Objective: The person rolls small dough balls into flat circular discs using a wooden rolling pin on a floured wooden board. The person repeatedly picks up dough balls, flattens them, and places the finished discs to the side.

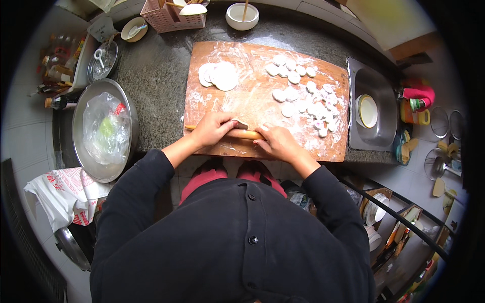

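Note:
A wooden rolling pin (246, 134) lies crosswise near the front of a floured wooden board (250, 98). My right hand (279, 141) grips the pin's right end. Between the thumb and fingers of my left hand (214, 129) is the edge of a small dough round (241, 124), just behind the pin. The pin's thin left end (190, 127) shows past that hand; part of the pin is hidden beneath it. Flat dough wrappers (224, 76) lie overlapped at the board's back left. Several small floured dough pieces (319, 110) are spread over its right side.
Right of the board is a metal sink (373, 136) with a bowl (366, 111) inside. A large steel basin (130, 113) holding a plastic bag (106, 140) stands left. Behind are a white bowl (242, 23), a pink basket (172, 21) and a small bowl (130, 35).

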Demonstrator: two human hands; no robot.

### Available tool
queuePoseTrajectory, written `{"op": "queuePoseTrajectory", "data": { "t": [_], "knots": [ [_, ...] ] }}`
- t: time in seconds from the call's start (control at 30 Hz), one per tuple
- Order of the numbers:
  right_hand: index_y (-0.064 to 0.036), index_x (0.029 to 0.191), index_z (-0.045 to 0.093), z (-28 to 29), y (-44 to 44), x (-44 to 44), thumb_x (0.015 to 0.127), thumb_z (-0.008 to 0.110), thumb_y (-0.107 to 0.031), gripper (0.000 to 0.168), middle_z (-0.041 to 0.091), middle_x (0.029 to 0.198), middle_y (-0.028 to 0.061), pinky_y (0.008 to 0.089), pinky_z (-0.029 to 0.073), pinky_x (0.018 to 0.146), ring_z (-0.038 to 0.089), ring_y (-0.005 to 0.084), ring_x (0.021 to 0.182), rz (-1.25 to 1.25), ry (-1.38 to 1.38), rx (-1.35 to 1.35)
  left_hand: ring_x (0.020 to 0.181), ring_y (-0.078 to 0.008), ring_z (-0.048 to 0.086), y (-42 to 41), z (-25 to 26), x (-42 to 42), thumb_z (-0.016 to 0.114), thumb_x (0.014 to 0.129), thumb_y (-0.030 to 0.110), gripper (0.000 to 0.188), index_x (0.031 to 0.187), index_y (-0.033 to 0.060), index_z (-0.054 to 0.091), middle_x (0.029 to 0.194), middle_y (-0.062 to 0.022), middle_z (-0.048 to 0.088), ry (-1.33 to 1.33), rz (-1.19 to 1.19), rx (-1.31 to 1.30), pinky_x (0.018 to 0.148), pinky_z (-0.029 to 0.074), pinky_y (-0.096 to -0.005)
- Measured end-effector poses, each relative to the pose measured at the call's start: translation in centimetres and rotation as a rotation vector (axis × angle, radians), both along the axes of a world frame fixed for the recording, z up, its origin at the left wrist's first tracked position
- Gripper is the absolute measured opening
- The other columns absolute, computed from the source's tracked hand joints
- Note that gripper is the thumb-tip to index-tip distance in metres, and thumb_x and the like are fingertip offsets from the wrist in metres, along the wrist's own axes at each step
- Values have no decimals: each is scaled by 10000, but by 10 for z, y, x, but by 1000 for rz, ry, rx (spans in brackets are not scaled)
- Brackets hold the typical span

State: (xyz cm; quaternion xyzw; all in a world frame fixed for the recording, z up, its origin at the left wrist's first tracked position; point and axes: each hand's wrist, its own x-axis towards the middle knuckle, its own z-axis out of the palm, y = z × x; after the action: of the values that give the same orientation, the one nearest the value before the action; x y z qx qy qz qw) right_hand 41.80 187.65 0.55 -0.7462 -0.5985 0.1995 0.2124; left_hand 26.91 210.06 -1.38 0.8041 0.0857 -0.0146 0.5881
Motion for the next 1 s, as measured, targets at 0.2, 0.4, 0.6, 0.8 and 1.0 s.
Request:
{"op": "queuePoseTrajectory", "data": {
  "t": [0.2,0.4,0.6,0.8,1.0],
  "knots": [
    [-60,1100,671,15,-39,-8,869,718,-260,309,671,791,191,512,510,661,658,414,749,-126,46,0,808,-127,682,35,25,68,629,1007,180,253,1110,-39,700,962,-84,749,372,311,-164,714,545,-271],
    [-19,1097,671,27,-106,-22,856,757,-218,324,679,937,190,427,516,737,665,383,848,-443,236,-64,1309,-310,534,52,20,116,634,952,154,383,1319,47,623,1363,-159,618,-92,256,609,1139,386,-435],
    [35,1161,660,21,-142,-35,890,744,-138,332,691,942,145,303,510,803,653,207,818,-957,572,174,1509,-319,287,-6,-21,164,512,1031,264,561,1533,47,384,1612,-172,340,-139,-129,889,1242,229,-448],
    [-14,1160,679,20,-110,-25,903,720,-135,287,670,889,122,304,491,734,612,167,762,-1003,478,157,1490,-407,270,-53,-4,45,549,996,414,666,1520,32,395,1601,-214,326,-10,-230,1011,1218,219,-511],
    [-64,1134,678,17,-59,-15,851,743,-199,320,671,929,171,423,508,724,647,381,864,-574,199,114,1400,-409,346,-48,10,-23,716,884,322,728,1491,35,434,1488,-209,408,-192,26,736,1167,276,-526]
  ]
}}
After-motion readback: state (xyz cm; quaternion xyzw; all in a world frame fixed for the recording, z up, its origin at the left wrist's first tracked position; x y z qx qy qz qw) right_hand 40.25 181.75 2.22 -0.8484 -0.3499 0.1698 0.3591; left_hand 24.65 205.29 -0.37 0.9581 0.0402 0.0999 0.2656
